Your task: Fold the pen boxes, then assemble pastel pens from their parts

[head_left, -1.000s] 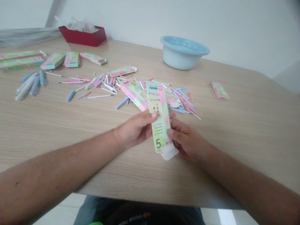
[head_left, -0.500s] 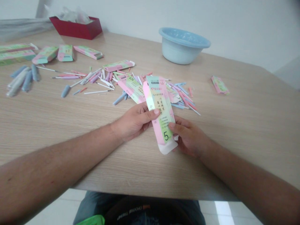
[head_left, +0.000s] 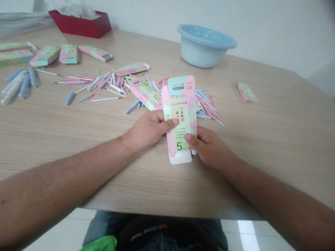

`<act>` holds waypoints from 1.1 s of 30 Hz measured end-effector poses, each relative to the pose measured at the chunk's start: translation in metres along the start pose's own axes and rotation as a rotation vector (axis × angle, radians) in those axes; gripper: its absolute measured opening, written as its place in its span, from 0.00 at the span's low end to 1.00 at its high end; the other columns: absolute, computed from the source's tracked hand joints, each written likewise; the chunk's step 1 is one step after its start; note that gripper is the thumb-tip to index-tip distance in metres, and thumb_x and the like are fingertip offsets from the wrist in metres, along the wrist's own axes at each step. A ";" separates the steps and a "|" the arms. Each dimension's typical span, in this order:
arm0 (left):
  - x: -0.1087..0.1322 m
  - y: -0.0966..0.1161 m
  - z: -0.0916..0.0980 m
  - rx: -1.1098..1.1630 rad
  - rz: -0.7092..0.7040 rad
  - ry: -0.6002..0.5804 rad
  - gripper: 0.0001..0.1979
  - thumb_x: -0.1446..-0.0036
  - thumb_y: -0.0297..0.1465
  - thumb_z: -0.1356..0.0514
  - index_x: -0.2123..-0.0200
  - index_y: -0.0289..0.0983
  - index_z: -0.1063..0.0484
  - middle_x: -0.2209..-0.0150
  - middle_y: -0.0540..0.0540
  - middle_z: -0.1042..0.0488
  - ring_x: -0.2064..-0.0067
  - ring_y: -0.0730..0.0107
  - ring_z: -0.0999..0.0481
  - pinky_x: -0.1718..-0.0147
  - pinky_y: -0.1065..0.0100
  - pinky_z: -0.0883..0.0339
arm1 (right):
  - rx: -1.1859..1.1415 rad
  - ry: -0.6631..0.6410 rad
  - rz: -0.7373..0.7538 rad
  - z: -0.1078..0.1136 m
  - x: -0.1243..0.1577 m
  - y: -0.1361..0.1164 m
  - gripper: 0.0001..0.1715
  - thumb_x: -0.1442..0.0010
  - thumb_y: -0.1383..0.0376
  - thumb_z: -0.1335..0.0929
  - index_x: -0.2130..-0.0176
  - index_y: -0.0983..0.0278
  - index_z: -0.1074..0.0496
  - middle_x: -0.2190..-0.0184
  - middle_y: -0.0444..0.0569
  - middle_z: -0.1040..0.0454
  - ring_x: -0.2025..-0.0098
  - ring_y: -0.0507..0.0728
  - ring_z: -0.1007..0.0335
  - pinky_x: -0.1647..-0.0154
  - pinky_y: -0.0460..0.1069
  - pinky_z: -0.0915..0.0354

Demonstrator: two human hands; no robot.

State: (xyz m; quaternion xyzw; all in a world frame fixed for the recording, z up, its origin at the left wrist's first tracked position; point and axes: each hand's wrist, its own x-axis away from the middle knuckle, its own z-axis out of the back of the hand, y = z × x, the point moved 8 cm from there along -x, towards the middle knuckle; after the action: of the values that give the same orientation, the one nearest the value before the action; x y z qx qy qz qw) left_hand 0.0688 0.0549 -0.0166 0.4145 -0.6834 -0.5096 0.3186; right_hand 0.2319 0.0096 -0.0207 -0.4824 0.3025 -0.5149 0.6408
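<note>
Pink and pale-green card fills the centre of the head camera's view, where a person at a wood-grain table [head_left: 125, 184] grips a pastel carton [head_left: 181, 101] in both bare hands. The carton stands nearly upright before the camera, its printed face forward, the figure 5 near the bottom and a white flap at the lower end; whether it touches the tabletop cannot be told.

The left forearm slants in from the lower left, and the left hand [head_left: 150, 127] pinches the carton's left side, its thumb laid flat across the print and pointing right, its fingers bent behind the card and mostly hidden. The right forearm angles in from the lower right; the right hand [head_left: 210, 146] clasps the lower right edge, thumb tip on the face just above and beside the 5, fingers curled behind and largely out of sight. Little gap shows between thumb and fingers on either hand.

Just behind the carton, a second printed carton [head_left: 146, 94] lies aslant on a scatter of coloured pen parts [head_left: 104, 82]. A light-blue basin [head_left: 201, 52] sits farther back, a red box [head_left: 83, 28] at the upper left, and a small carton [head_left: 246, 92] well apart to the right.
</note>
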 end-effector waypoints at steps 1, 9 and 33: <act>0.000 0.001 0.000 -0.017 -0.003 -0.011 0.17 0.39 0.44 0.22 0.59 0.35 0.10 0.53 0.37 0.10 0.53 0.49 0.11 0.41 0.46 0.19 | 0.031 0.005 0.014 0.002 0.001 -0.005 0.20 0.26 0.47 0.29 0.56 0.61 0.20 0.62 0.50 0.14 0.63 0.61 0.20 0.62 0.54 0.24; 0.000 0.011 0.012 0.073 -0.102 0.136 0.21 0.35 0.50 0.24 0.54 0.37 0.14 0.59 0.43 0.11 0.57 0.54 0.12 0.53 0.57 0.16 | -0.089 -0.196 -0.063 -0.016 0.008 -0.002 0.22 0.27 0.43 0.29 0.57 0.58 0.22 0.68 0.47 0.15 0.68 0.59 0.20 0.69 0.52 0.24; 0.009 0.015 -0.016 0.359 0.082 -0.160 0.29 0.42 0.46 0.20 0.44 0.39 0.20 0.57 0.42 0.11 0.54 0.49 0.09 0.53 0.51 0.13 | -0.244 -0.360 -0.046 -0.030 0.007 -0.006 0.28 0.34 0.41 0.22 0.58 0.62 0.22 0.72 0.44 0.19 0.76 0.50 0.27 0.79 0.43 0.32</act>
State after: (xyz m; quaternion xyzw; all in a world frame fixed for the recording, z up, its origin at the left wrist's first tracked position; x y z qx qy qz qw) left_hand 0.0749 0.0425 0.0018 0.3946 -0.8027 -0.3976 0.2049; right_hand 0.2052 -0.0064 -0.0250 -0.6471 0.2323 -0.3946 0.6096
